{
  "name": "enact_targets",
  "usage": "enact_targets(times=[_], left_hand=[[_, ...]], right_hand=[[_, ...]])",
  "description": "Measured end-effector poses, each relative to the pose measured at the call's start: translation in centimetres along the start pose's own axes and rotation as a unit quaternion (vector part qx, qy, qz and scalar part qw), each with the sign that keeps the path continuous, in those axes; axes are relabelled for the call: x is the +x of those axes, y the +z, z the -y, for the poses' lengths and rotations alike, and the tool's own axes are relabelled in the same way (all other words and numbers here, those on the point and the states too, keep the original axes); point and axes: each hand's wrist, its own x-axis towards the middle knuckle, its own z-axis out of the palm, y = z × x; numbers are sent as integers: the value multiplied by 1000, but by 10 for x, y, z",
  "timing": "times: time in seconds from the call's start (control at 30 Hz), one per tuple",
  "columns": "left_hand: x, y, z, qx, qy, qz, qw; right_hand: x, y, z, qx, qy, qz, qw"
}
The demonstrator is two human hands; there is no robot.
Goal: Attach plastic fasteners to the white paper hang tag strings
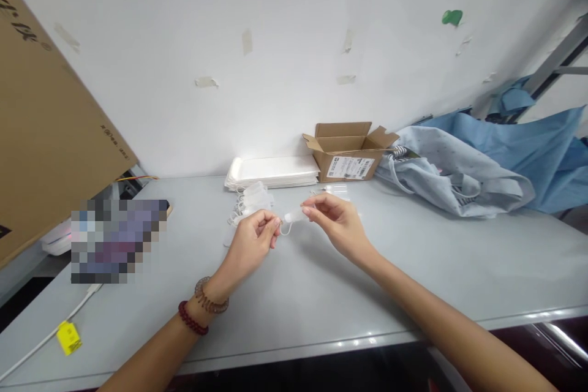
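Observation:
Between my hands, above the grey table, is a small translucent white piece [294,216] with a thin white loop hanging from it. My right hand [334,220] pinches its right end between thumb and fingertips. My left hand [257,237] is closed, with thumb and forefinger pressed together on the cord at the other end. Just behind my left hand lies a pile of similar translucent pieces with loops [255,197]. More clear pieces [337,190] lie behind my right hand, partly hidden by it.
A stack of white padded envelopes [275,170] and an open cardboard box [349,156] stand against the wall. Light blue cloth bags [459,171] lie at the right. At the left are a blurred-out device [119,242], a white cable with a yellow tag [68,337] and a large cardboard sheet [50,116].

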Motion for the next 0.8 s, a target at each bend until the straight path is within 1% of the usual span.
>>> enact_targets(times=[0.13,0.27,0.37,0.43,0.57,0.67,0.8], left_hand=[[1,-1,0,-30,-3,7,1000],[4,-4,-3,-142,-36,41,988],[6,-6,-5,-199,-65,45,977],[6,-8,-5,-200,-69,44,976],[6,-11,-5,-164,-58,57,983],[5,-11,-4,-154,-59,60,985],[5,-11,-1,-137,-58,49,988]], right_hand=[[0,2,-2,20,13,1,1000],[1,3,0,67,38,5,997],[2,3,4,85,47,0,995],[3,3,5,86,51,-2,995],[2,5,4,83,54,-14,995],[-1,8,-1,71,56,-23,996],[-4,13,-9,50,57,-15,997]])
